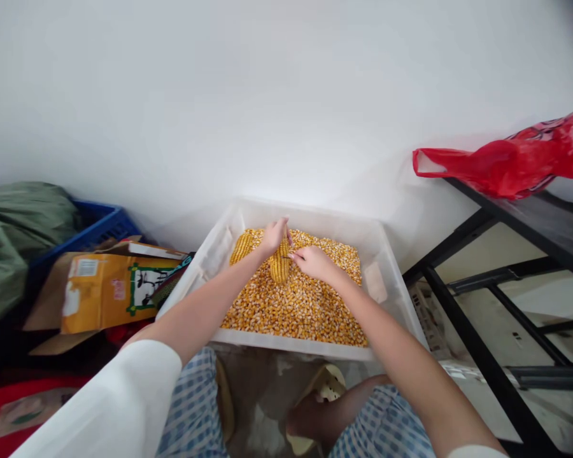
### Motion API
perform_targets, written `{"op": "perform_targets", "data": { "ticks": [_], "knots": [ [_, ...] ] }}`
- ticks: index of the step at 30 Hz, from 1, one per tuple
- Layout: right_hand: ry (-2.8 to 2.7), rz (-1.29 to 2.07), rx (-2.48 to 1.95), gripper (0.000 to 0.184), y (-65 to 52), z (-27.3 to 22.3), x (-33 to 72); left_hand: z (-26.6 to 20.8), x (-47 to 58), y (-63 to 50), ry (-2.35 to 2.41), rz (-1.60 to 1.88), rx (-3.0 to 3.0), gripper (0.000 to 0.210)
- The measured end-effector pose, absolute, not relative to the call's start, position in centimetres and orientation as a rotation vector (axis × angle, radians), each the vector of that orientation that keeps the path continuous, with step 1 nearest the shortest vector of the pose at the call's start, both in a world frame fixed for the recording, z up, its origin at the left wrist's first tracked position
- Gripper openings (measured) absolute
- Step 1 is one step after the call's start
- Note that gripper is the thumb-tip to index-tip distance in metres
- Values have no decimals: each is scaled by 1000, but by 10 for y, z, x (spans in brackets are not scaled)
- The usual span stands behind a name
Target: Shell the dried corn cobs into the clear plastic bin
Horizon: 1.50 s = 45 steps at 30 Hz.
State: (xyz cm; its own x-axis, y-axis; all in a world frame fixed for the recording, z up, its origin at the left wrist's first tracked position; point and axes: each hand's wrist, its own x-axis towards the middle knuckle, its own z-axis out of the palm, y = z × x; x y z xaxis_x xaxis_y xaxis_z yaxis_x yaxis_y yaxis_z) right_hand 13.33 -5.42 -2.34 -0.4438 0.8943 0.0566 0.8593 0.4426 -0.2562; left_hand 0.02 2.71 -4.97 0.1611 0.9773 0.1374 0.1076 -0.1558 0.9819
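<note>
An ear of corn (279, 267) stands tilted over the loose kernels, its upper end in the fingers of my left hand (274, 235). My right hand (312, 262) is closed on a thin, dark, pointed tool (287, 257), whose tip meets the side of the ear; most of the tool is hidden in the fist. Dried yellow kernels (291, 312) fill much of a translucent plastic bin (401, 292) below both hands. More ears of corn (241, 247) lie on the kernels at the bin's left, partly behind my left wrist.
At the left are a yellow cardboard box (109, 289), a blue crate (100, 226) and green cloth (23, 222). To the right stands a black metal frame (468, 318) with a red plastic bag (510, 162) on top. A white wall (286, 108) rises behind the bin.
</note>
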Motion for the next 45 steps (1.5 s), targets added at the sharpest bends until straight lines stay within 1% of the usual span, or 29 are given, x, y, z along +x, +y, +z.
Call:
{"op": "perform_targets", "data": {
  "ticks": [5,11,15,22,24,27,30,33,37,40,45],
  "knots": [
    [-2530,282,-1596,37,-53,-23,132,-50,4,25,1097,1128,1547,53],
    [-2562,314,-1621,30,-55,-17,132,-51,15,15,1210,1055,1782,59],
    [-2595,481,-1599,28,-53,-16,139,-54,25,4,1208,1039,1871,59],
    [-2564,804,-1462,18,-48,-22,150,-56,31,-13,1148,1030,1997,56],
    [-2593,858,-1494,16,-50,-28,149,-56,34,-19,1097,977,2072,56],
    [-2720,927,-1684,12,-55,-36,145,-56,38,-24,1026,898,2092,59],
    [-2755,1034,-1662,17,-57,-37,142,-56,35,-16,1048,903,1997,60],
    [-2650,973,-1522,26,-55,-30,145,-54,23,1,1095,993,1820,58],
    [-2494,705,-1484,37,-51,-25,147,-52,8,21,1163,1066,1545,55],
    [-2442,600,-1490,38,-50,-29,141,-53,4,26,1153,1090,1472,54],
    [-2402,572,-1596,33,-51,-34,134,-54,6,24,1127,1086,1551,53]
  ]
}}
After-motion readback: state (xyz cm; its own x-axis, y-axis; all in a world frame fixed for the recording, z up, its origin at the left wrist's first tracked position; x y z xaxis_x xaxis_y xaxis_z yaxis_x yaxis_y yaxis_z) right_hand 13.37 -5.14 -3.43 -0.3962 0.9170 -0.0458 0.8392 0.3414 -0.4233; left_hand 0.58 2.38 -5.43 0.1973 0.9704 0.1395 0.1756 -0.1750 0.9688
